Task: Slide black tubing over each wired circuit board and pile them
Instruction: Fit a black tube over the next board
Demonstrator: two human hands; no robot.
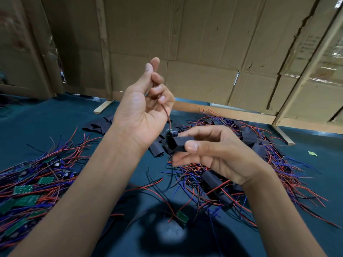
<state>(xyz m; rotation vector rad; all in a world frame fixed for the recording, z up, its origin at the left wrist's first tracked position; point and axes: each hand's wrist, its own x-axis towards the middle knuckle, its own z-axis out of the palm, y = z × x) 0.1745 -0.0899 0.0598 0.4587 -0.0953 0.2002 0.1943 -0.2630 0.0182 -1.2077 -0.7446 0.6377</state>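
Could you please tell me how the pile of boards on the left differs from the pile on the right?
The left pile shows bare green circuit boards among its wires; the right pile shows black tubing where boards would be. The left pile lies beside the left forearm, whereas the right pile spreads under the right hand. Both carry red and blue wires and rest on the dark mat.

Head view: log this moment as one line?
left hand pinches wires, board dangling | right hand holds black tube | board at tube mouth, not sleeved

2 hands (pixel 143 115); 1 tube (pixel 179 144) held; 1 lone board (pixel 181 217) below it; bare-board heap (pixel 27 190) and sleeved pile (pixel 250 145) uncountable.
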